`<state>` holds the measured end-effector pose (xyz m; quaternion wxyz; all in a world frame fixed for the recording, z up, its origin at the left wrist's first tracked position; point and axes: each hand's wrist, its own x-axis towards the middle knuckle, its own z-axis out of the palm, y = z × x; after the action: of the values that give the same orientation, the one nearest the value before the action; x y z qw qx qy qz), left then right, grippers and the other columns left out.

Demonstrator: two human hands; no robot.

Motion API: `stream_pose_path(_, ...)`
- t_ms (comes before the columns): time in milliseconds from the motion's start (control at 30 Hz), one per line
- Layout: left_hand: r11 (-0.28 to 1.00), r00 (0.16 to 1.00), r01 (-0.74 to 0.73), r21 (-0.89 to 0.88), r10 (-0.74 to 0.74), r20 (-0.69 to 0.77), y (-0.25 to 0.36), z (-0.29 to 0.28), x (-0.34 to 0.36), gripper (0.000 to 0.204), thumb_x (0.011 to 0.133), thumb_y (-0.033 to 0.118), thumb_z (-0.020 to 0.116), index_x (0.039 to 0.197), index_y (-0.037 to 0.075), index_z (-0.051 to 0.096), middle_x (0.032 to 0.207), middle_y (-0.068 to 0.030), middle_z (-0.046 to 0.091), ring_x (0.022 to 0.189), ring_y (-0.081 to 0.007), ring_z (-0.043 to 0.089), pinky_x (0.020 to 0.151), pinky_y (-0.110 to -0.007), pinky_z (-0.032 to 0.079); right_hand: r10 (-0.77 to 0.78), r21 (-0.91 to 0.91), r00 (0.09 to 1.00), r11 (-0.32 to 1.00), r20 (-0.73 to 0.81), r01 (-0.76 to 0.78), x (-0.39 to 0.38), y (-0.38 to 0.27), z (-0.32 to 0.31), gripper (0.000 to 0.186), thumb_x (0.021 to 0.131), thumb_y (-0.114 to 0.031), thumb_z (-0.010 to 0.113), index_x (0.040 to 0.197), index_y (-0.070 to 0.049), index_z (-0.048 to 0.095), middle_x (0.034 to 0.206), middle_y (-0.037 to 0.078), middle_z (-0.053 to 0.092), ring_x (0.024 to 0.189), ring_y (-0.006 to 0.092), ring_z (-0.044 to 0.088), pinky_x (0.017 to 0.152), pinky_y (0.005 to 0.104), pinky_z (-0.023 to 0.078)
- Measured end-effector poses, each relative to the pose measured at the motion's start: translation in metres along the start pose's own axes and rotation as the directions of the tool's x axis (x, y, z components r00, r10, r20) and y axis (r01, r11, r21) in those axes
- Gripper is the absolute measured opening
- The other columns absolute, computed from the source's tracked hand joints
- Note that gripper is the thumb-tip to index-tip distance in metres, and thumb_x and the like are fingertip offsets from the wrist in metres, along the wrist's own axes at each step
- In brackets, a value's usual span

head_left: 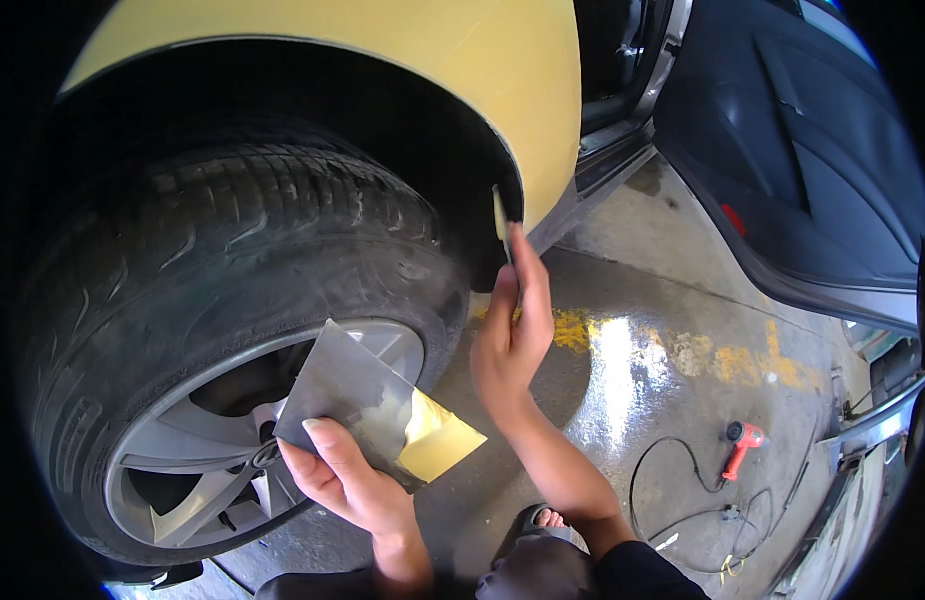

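My left hand (347, 480) grips a flat grey metal plate (342, 380), with pale yellow paste (437, 445) heaped on its right corner, held in front of the wheel's silver rim (182, 500). My right hand (512, 330) is closed on a narrow spreader (501, 212) with yellow paste on its blade. The blade is at the rear lower edge of the yellow-painted fender (482, 70) around the wheel arch; whether it touches the panel I cannot tell. The black tire (182, 230) fills the left of the view.
An open dark car door (802, 160) juts out at the upper right, beside the sill (612, 175). A red heat gun (742, 445) and its black cord (642, 500) lie on the concrete floor (622, 270). Grey metal parts (872, 430) are at the far right. My sandaled foot (547, 520) is below.
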<state>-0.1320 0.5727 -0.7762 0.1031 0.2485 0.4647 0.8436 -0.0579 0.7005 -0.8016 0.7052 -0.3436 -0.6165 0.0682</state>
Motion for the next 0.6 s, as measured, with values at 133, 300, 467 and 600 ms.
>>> stream_pose_path(133,1.000,0.999,-0.002,-0.013,0.003,0.032,0.003,0.004,0.000,0.024,0.088,0.024,0.044,0.100,0.003,0.050,0.088,-0.0023,0.054,0.076,-0.0062,0.050,0.067,-0.019,0.040,0.238,0.198,0.971,0.952,0.013,-0.236,-0.009,-0.031,-0.039,0.027,0.086,-0.001,0.039,0.112,0.003,0.044,0.103,0.011,0.053,0.087,0.0141,0.051,0.077,0.0231,0.039)
stream_pose_path(300,0.996,0.990,0.012,-0.092,0.001,0.139,0.004,0.013,-0.008,0.018,0.085,0.008,0.045,0.098,-0.004,0.048,0.084,-0.0037,0.054,0.069,-0.0049,0.045,0.061,-0.017,0.036,0.342,0.815,0.915,0.453,0.215,-0.361,-0.032,-0.027,-0.100,0.026,0.087,-0.006,0.037,0.112,-0.001,0.036,0.099,0.011,0.049,0.078,0.0120,0.048,0.068,0.0238,0.041)
stream_pose_path(467,0.995,0.991,-0.067,-0.075,0.075,0.110,-0.004,0.023,-0.018,0.020,0.084,0.007,0.046,0.099,-0.005,0.048,0.085,-0.0049,0.055,0.072,-0.0076,0.048,0.065,-0.019,0.038,0.270,0.651,0.923,0.655,0.273,-0.384,-0.031,-0.068,-0.101,0.026,0.086,-0.009,0.037,0.109,0.003,0.035,0.099,0.017,0.050,0.086,0.0204,0.051,0.072,0.0339,0.044)
stream_pose_path(600,0.994,0.994,-0.038,-0.102,0.048,0.099,0.000,0.025,-0.016,0.019,0.084,0.007,0.046,0.099,-0.005,0.048,0.083,-0.0039,0.055,0.071,-0.0069,0.047,0.064,-0.018,0.038,0.267,-0.008,0.656,0.929,0.706,-0.370,-0.035,-0.054,-0.137,0.023,0.086,-0.008,0.041,0.106,0.001,0.045,0.095,0.018,0.056,0.079,0.0175,0.055,0.068,0.0298,0.045)
